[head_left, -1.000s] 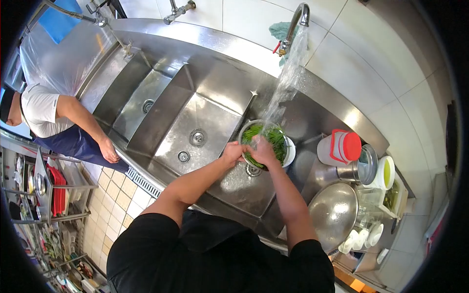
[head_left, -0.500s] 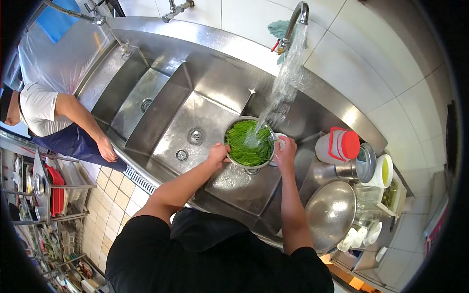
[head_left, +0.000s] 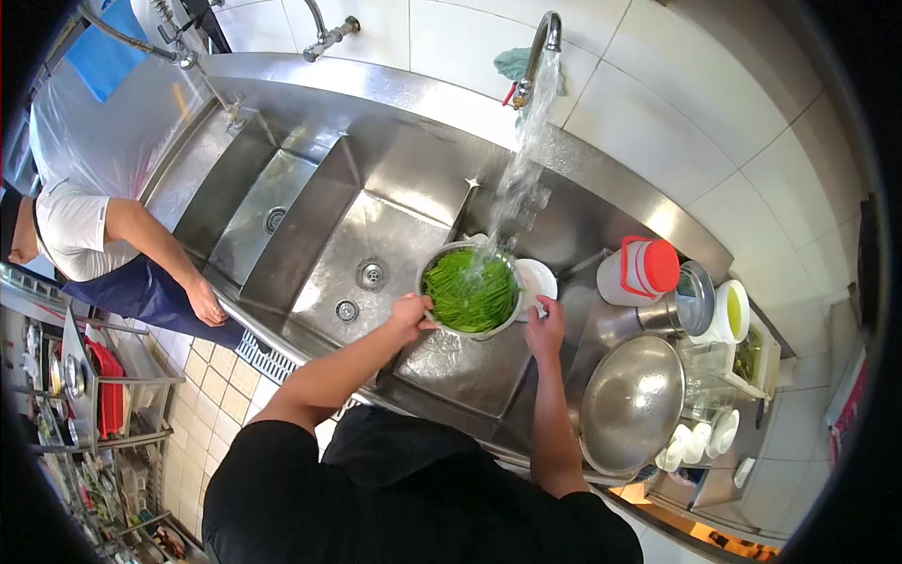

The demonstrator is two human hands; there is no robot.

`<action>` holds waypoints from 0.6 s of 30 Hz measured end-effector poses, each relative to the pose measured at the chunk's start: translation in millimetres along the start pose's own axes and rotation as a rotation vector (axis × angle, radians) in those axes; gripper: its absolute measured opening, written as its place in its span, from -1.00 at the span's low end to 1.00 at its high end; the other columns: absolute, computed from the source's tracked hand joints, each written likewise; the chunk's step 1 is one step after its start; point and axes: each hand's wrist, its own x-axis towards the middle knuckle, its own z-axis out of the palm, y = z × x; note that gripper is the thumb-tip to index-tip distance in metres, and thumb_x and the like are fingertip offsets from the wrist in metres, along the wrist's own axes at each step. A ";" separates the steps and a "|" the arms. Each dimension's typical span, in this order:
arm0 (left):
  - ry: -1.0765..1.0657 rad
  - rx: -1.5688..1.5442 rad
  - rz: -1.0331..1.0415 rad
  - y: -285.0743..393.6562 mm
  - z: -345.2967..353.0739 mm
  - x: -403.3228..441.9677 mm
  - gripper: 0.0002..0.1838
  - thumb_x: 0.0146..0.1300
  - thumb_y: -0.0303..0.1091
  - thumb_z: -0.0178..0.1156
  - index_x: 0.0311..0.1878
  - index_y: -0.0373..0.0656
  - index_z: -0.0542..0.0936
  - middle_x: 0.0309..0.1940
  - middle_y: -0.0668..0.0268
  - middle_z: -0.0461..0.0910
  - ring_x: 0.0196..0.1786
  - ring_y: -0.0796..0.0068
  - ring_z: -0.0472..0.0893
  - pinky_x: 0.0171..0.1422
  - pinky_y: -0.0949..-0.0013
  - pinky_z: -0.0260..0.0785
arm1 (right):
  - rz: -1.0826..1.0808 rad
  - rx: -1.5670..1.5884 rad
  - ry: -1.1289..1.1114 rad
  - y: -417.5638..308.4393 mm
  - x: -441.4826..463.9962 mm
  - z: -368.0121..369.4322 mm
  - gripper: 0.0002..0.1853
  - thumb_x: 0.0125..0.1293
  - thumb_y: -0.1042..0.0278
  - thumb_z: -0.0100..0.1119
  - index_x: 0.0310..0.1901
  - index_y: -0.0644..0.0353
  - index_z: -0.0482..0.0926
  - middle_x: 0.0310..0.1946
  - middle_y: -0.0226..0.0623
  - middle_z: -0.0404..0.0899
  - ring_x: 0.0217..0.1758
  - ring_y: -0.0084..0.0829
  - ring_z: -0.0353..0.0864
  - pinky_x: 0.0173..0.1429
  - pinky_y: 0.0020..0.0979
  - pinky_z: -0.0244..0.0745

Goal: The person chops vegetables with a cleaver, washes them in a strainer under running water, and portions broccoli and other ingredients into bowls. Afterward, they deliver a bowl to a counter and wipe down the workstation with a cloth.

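A round metal bowl (head_left: 424,303) full of cut green stalks (head_left: 470,291) is over the right-hand sink basin, under the running water. My left hand (head_left: 412,313) is closed on its left rim. Just right of it, a small white bowl (head_left: 536,282) partly shows beside the metal bowl's edge. My right hand (head_left: 545,329) pinches the near rim of the white bowl; some fingertips are hidden. Water falls from the tap (head_left: 550,42) onto the far side of the stalks.
At right stand a red-lidded container (head_left: 660,266), a large metal bowl (head_left: 634,404) and a white tub (head_left: 731,312). Two more sink basins (head_left: 362,254) extend left. A co-worker in a blue apron (head_left: 164,301) stands at the far left, one hand near the sink edge.
My right hand and the white bowl have moved away from the metal bowl's right side, so more of the white bowl shows. The view has shifted slightly. Water still runs.
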 end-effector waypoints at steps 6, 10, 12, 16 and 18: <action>0.201 0.117 0.118 -21.6 25.5 15.4 -0.90 0.11 -0.62 0.11 -0.27 -0.34 0.49 -0.31 0.12 0.62 -0.37 0.22 0.68 -0.43 0.24 0.65 | 0.092 0.082 -0.009 -0.5 -1.5 -8.0 -0.72 0.19 0.42 0.26 -0.03 0.17 0.57 -0.15 -0.18 0.56 -0.07 -0.22 0.55 0.04 -0.26 0.45; 0.057 -0.032 0.039 -19.6 44.1 -4.0 -0.86 0.12 -0.61 0.11 -0.22 -0.34 0.52 -0.32 0.13 0.62 -0.38 0.25 0.68 -0.41 0.28 0.64 | 0.010 0.039 -0.101 -65.3 20.9 -16.2 -0.72 0.21 0.41 0.25 -0.03 0.17 0.56 -0.12 -0.17 0.56 -0.05 -0.24 0.55 0.06 -0.27 0.46; 0.030 -0.004 0.025 -24.7 35.4 -5.4 -0.83 0.12 -0.62 0.10 -0.19 -0.36 0.53 -0.32 0.13 0.63 -0.40 0.26 0.68 -0.42 0.28 0.64 | -0.215 -0.029 -0.257 -74.1 25.7 -8.6 -0.73 0.21 0.37 0.26 -0.05 0.18 0.57 -0.12 -0.16 0.57 0.00 -0.19 0.55 0.10 -0.25 0.45; 0.036 0.030 0.065 -27.6 22.0 -3.6 -0.80 0.11 -0.63 0.10 -0.16 -0.35 0.55 -0.32 0.14 0.65 -0.43 0.30 0.68 -0.43 0.28 0.62 | -0.498 -0.181 -0.507 -88.4 28.9 28.3 -0.65 0.19 0.26 0.29 -0.01 0.20 0.59 -0.05 -0.12 0.59 0.07 -0.09 0.53 0.21 -0.18 0.39; 0.053 0.002 0.100 -23.3 22.1 -5.5 -0.81 0.10 -0.63 0.10 -0.18 -0.33 0.56 -0.33 0.15 0.66 -0.44 0.32 0.67 -0.43 0.29 0.62 | -0.495 -0.270 -0.570 -92.8 28.8 55.4 -0.58 0.19 0.19 0.29 0.05 0.21 0.57 0.05 -0.09 0.56 0.15 -0.07 0.50 0.28 -0.13 0.34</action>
